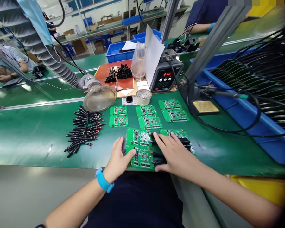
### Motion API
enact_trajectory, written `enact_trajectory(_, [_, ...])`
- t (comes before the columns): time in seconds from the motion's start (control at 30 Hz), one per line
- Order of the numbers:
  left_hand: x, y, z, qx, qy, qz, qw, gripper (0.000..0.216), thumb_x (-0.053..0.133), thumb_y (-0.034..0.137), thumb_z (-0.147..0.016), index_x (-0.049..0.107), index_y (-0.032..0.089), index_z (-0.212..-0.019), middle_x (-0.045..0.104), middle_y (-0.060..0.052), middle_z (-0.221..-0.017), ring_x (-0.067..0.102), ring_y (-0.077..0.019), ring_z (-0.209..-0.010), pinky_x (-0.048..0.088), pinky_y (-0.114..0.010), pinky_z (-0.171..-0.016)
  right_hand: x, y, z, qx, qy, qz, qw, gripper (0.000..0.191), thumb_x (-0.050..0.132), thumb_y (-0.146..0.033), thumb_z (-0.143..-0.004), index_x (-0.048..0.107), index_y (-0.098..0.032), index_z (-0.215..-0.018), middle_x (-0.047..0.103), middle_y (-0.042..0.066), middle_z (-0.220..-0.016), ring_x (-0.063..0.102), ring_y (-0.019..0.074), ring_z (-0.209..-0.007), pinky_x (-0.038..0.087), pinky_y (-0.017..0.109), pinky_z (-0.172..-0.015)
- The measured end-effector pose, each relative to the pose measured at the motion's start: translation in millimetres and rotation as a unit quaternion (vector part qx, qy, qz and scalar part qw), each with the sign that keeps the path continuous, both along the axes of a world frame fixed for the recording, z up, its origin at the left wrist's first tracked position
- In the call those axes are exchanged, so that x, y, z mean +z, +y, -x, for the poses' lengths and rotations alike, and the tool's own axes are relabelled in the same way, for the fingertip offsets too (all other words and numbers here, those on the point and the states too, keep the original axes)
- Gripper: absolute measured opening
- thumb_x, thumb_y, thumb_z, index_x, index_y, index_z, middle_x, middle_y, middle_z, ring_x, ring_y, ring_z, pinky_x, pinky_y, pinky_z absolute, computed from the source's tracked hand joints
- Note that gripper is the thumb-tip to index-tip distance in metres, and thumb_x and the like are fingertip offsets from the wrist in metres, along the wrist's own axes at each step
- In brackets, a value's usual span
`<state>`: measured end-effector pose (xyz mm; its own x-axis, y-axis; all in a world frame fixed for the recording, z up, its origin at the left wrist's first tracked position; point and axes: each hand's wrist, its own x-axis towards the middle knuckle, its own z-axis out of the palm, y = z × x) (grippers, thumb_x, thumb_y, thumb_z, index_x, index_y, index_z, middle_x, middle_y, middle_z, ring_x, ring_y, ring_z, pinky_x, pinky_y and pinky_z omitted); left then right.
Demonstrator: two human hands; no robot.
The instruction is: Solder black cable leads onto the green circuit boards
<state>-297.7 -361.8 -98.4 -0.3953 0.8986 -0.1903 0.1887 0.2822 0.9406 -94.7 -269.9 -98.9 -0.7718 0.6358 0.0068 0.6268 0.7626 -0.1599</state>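
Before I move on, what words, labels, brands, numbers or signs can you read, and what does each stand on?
"370": red digits on the front of the dark, box-shaped control unit.
Other markings there: too small to read.
Small white marked sheet: too small to read.
Green rectangular circuit boards: print too small to read.

Green workbench (45, 129), metal post (205, 44); grey floor (26, 196); blue stool (106, 40) behind.

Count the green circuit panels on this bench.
5: rear left panel, rear middle panel, rear right panel; front panel at the left hand; another partly under the right hand. More may be hidden.
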Motion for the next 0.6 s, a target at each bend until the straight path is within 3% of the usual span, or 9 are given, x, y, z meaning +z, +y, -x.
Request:
enact_trajectory(0.1, [11.8, 16.0, 1.4, -0.035, -0.121, 0.042, 0.991, 0.059, 0.064, 0.038, -0.072, 0.042, 0.014, -0.122, 0.043, -0.017, -0.127, 0.049, -0.0266, -0.110, 0.044, -0.038, -0.088, -3.7, 2.4, -3.7, 0.009, 0.030, -0.013, 0.999, 0.115, 0.069, -0.059, -0.052, 0.007, -0.013, -0.137, 0.041, 0.014, -0.122, 0.035, 0.0292, -0.117, 0.016, 0.049, -0.106])
enact_trajectory(0.2, [20.2, 28.9, -0.1, -0.070, -0.172, 0.022, 0.982, 0.053, 0.069, 0.035, -0.068, 0.050, 0.015, -0.113, 0.053, -0.014, -0.116, 0.055, -0.0259, -0.100, 0.046, -0.039, -0.084, -5.9, 1.0, -5.9, 0.013, 0.054, -0.021, 0.998, 0.113, 0.068, -0.057, -0.055, 0.004, -0.015, -0.137, 0.041, 0.013, -0.122, 0.035, 0.0285, -0.117, 0.016, 0.051, -0.106])
enact_trajectory(0.3, [23.1, 27.7, -0.4, -0.116, -0.116, 0.010, 0.986, 0.043, 0.067, 0.035, -0.069, 0.057, 0.015, -0.106, 0.059, -0.011, -0.107, 0.055, -0.0266, -0.097, 0.043, -0.042, -0.087, -5.5, -2.4, -7.2, 0.015, 0.064, -0.030, 0.997, 0.112, 0.068, -0.055, -0.056, 0.002, -0.016, -0.137, 0.040, 0.013, -0.123, 0.035, 0.0282, -0.116, 0.014, 0.052, -0.105])
enact_trajectory(0.37, [23.9, 22.0, 0.7, -0.122, -0.042, 0.004, 0.992, 0.038, 0.066, 0.035, -0.068, 0.061, 0.015, -0.100, 0.061, -0.010, -0.103, 0.052, -0.0289, -0.102, 0.037, -0.045, -0.092, -4.0, -4.2, -7.1, 0.019, 0.060, -0.035, 0.997, 0.114, 0.070, -0.054, -0.054, 0.003, -0.015, -0.137, 0.041, 0.013, -0.121, 0.036, 0.0275, -0.116, 0.014, 0.052, -0.106])
enact_trajectory(0.43, [25.1, 17.3, 2.5, -0.120, -0.033, 0.006, 0.992, 0.035, 0.067, 0.035, -0.067, 0.064, 0.016, -0.096, 0.063, -0.009, -0.100, 0.051, -0.0294, -0.104, 0.036, -0.045, -0.093, -2.1, -4.7, -6.0, 0.026, 0.052, -0.035, 0.998, 0.116, 0.073, -0.053, -0.050, 0.007, -0.014, -0.136, 0.042, 0.013, -0.119, 0.037, 0.0267, -0.115, 0.017, 0.050, -0.105])
enact_trajectory(0.6, [29.5, 17.9, 4.6, -0.112, -0.224, 0.054, 0.967, 0.038, 0.070, 0.034, -0.066, 0.060, 0.015, -0.098, 0.065, -0.008, -0.096, 0.059, -0.0231, -0.093, 0.044, -0.036, -0.085, 2.7, -3.0, -2.4, 0.027, 0.050, -0.024, 0.998, 0.114, 0.076, -0.051, -0.045, 0.018, -0.013, -0.135, 0.045, 0.013, -0.113, 0.043, 0.0264, -0.107, 0.034, 0.044, -0.097])
